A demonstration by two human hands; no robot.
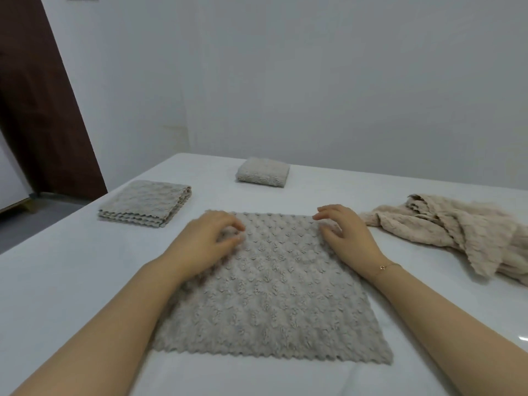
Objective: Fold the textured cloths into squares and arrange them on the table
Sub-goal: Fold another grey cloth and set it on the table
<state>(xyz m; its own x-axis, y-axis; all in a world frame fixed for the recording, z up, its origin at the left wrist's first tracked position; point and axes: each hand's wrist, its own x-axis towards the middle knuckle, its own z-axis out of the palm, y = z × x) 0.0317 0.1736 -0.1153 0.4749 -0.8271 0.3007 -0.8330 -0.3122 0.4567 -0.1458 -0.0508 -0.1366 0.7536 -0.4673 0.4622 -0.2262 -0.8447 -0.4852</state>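
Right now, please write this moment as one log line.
grey cloth flat | left hand, right hand on far corners | two folded cloths behind
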